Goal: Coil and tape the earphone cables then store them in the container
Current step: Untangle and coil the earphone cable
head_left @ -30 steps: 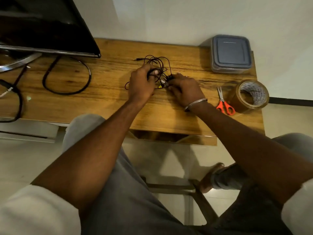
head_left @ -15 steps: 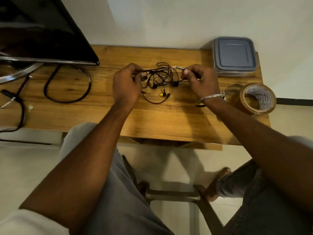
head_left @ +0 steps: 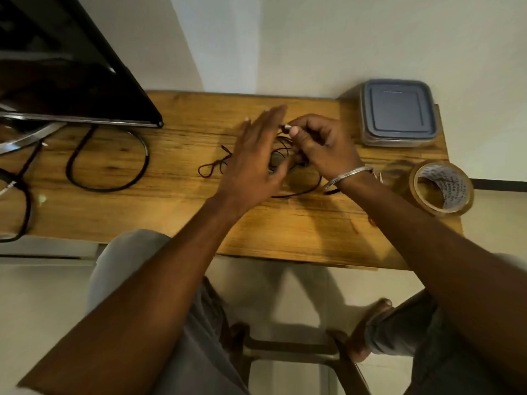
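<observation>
A tangle of thin dark earphone cable lies on the wooden table, with one loop trailing out to the left. My right hand pinches the cable's plug end between thumb and fingers, just above the tangle. My left hand hovers over the tangle with straight, spread fingers and holds nothing; it hides much of the cable. A grey-lidded plastic container stands lid on at the table's back right corner. A roll of brown tape lies at the right edge.
A black monitor on a metal stand fills the back left, with thick black cables looping on the table below it. Scissors are mostly hidden under my right forearm. A stool frame and my legs are below the table's front edge.
My left hand let go of the cable and opened flat over the tangle. My right hand kept the plug end and moved left toward the middle. The camera tilted down slightly.
</observation>
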